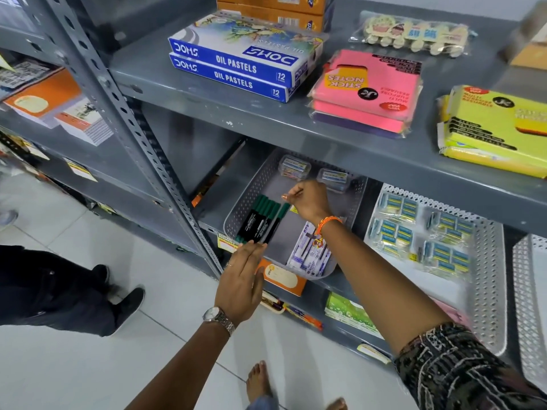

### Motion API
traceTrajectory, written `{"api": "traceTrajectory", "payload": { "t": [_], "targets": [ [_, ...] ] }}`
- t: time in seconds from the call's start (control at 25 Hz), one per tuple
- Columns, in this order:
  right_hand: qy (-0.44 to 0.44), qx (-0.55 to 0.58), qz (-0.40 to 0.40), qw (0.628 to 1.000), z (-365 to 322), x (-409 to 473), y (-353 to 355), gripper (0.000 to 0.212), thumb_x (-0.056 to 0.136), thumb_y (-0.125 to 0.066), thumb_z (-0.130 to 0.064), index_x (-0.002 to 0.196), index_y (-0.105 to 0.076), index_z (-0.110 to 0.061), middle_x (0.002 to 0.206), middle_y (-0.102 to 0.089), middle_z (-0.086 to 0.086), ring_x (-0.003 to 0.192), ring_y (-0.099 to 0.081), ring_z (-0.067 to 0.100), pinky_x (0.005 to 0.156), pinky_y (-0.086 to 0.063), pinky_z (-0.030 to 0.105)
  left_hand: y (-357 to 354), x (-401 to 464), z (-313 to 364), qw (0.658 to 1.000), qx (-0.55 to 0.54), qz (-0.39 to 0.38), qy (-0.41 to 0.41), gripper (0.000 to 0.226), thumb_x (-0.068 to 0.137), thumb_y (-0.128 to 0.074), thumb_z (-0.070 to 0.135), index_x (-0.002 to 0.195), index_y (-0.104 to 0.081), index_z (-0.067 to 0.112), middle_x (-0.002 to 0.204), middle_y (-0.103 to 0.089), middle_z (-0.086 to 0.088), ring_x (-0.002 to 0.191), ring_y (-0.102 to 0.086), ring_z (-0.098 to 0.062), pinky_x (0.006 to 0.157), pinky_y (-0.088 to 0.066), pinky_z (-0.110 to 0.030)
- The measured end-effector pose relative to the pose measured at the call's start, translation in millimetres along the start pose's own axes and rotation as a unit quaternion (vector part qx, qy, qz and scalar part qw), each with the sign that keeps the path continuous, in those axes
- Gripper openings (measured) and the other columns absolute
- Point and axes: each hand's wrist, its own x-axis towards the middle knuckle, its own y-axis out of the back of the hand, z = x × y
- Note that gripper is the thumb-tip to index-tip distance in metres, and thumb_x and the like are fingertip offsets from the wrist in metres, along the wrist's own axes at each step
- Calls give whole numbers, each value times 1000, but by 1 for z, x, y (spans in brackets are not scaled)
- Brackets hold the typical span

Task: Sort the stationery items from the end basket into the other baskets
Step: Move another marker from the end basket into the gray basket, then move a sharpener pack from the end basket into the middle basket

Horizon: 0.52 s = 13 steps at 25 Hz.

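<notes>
A grey perforated basket (pixel 353 199) stands on the lower shelf. A row of green-capped black markers (pixel 257 220) lies on its left side. White and purple pen packs (pixel 307 255) lie at its front right, and two small clear boxes (pixel 294 167) at the back. My right hand (pixel 310 199) is inside the basket, fingers pinched at the cap end of the rightmost marker (pixel 278 217), which lies slightly apart from the row. My left hand (pixel 241 279) is flat with its fingers straight, the fingertips at the markers' near ends by the basket's front rim.
A white perforated basket (pixel 488 276) with blue eraser packs sits to the right, and another white basket (pixel 529 291) at the frame edge. Oil pastel boxes (pixel 236 66) and sticky note packs (pixel 367 90) lie on the shelf above. A steel upright (pixel 142 149) stands left. Another person's legs (pixel 59 291) are on the floor left.
</notes>
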Motion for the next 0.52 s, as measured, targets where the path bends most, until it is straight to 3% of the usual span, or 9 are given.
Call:
{"api": "traceTrajectory", "payload": {
  "t": [0.36, 0.52],
  "targets": [
    [-31, 130, 146, 980, 34, -78, 89, 16, 80, -79, -18, 88, -78, -4, 86, -77, 9, 79, -73, 17, 80, -58, 28, -29, -5, 44, 992, 82, -12, -93, 50, 94, -50, 25, 142, -54, 10, 143, -59, -6, 132, -54, -25, 117, -34, -46],
    [-33, 190, 213, 958, 64, -125, 145, 4, 78, -79, -8, 79, -76, -5, 82, -76, 10, 76, -72, 18, 80, -58, 29, -47, 1, 73, 992, 91, -11, -88, 49, 92, -51, 26, 138, -58, 11, 136, -64, -7, 120, -61, -26, 110, -38, -44]
  ]
}}
